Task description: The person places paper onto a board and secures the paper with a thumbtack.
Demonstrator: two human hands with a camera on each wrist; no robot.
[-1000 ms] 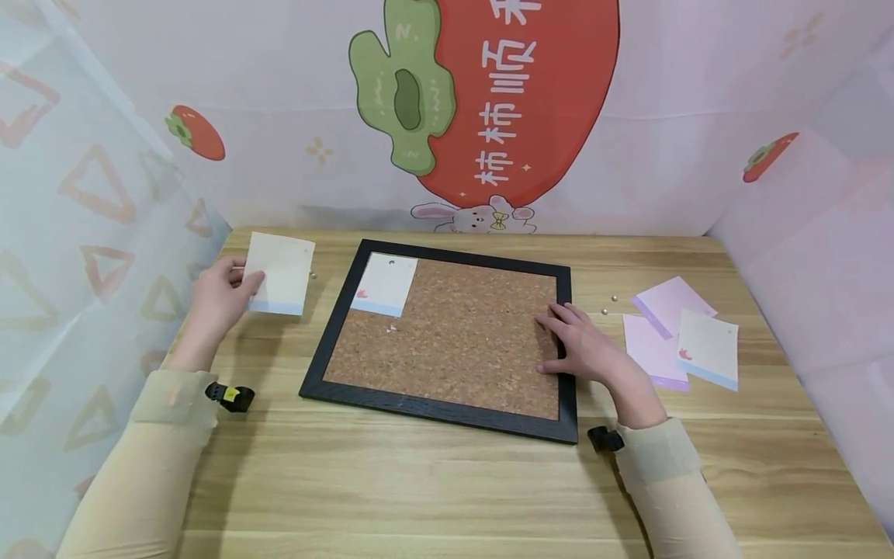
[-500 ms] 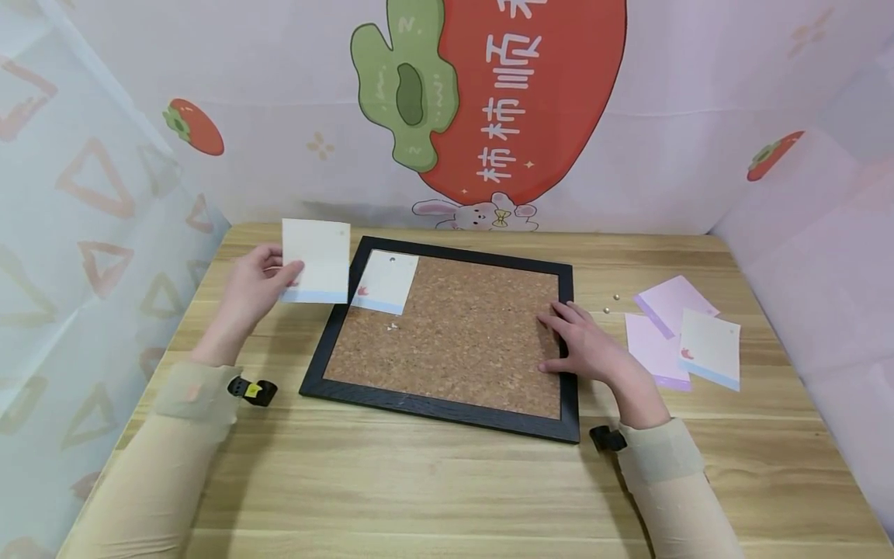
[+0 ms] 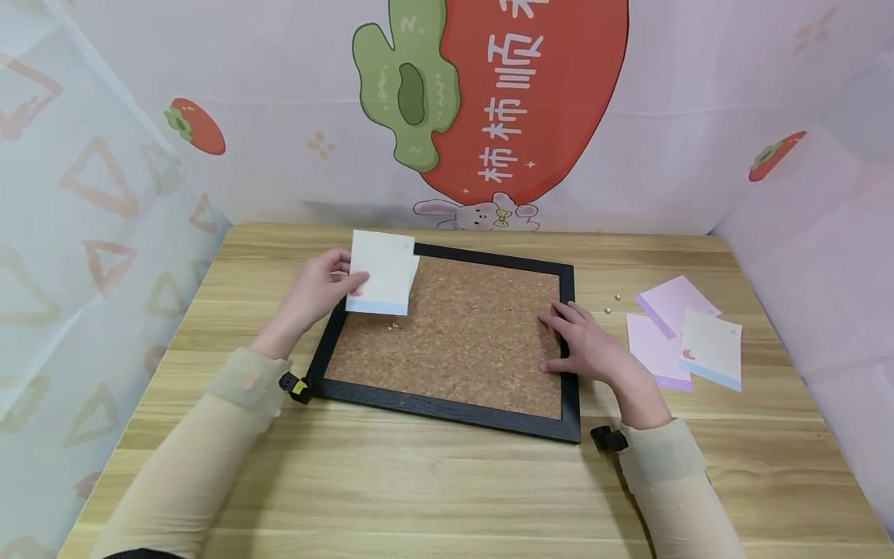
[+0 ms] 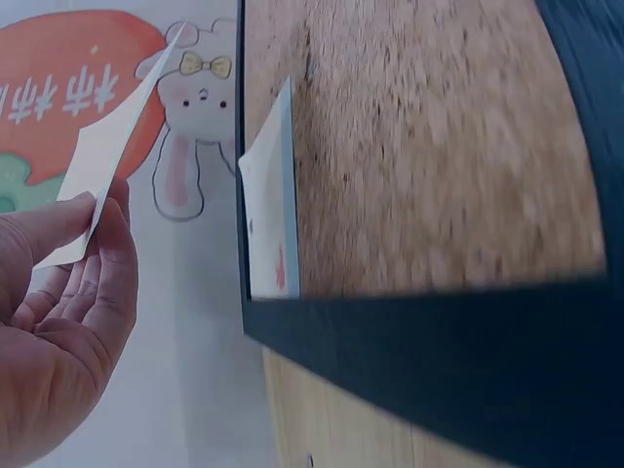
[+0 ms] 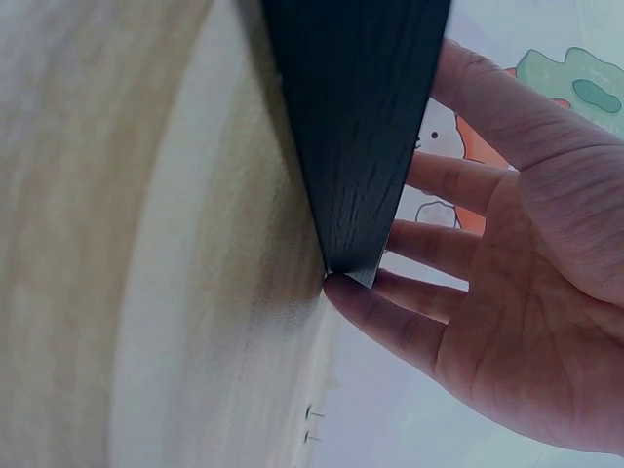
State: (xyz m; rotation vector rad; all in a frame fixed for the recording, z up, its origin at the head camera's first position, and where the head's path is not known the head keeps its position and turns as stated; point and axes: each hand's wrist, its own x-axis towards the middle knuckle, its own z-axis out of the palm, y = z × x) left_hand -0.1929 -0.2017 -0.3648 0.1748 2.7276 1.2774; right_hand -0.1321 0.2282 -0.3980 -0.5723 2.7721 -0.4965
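Nearby, pins, purple cards; left hand with white card pinched before another, right hand relaxed on frame.

White characters reading "柿柿顺", plus 1 cut-off character, stand on the red persimmon print.

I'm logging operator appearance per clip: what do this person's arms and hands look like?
The left hand and right hand are gloveless. The left sleeve and right sleeve are long and pale beige, each ending in a broad cuff. Small black gear sits at each wrist: the left device bears a yellow patch; the right device shows none.
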